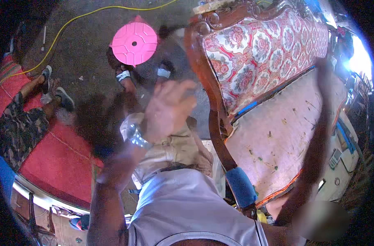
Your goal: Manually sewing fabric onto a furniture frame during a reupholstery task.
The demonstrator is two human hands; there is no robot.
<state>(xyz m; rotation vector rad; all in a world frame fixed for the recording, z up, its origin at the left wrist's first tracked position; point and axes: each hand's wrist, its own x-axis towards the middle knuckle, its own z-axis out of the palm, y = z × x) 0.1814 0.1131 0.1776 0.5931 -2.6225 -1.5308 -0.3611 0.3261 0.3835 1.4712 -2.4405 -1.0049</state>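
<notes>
My left hand [170, 108], with a shiny watch on its wrist, is raised in front of my beige shorts. Its blurred fingers are loosely bent, the thumb stands apart from them, and I see nothing in the hand. Beside it is a sofa with a carved brown wooden frame [215, 119], a red and white floral backrest [269, 49] and a worn pale seat [273, 131]. My right arm [314, 156] reaches across the seat to the far end of the backrest. The right hand [325, 65] is dark and smeared there, so its fingers cannot be made out.
A pink round stool [134, 44] stands beyond my feet. At the left, a person in camouflage trousers [20, 133] is on a red surface [55, 168]. A yellow cable [64, 28] crosses the floor. A blue pad [241, 186] covers the sofa's near arm.
</notes>
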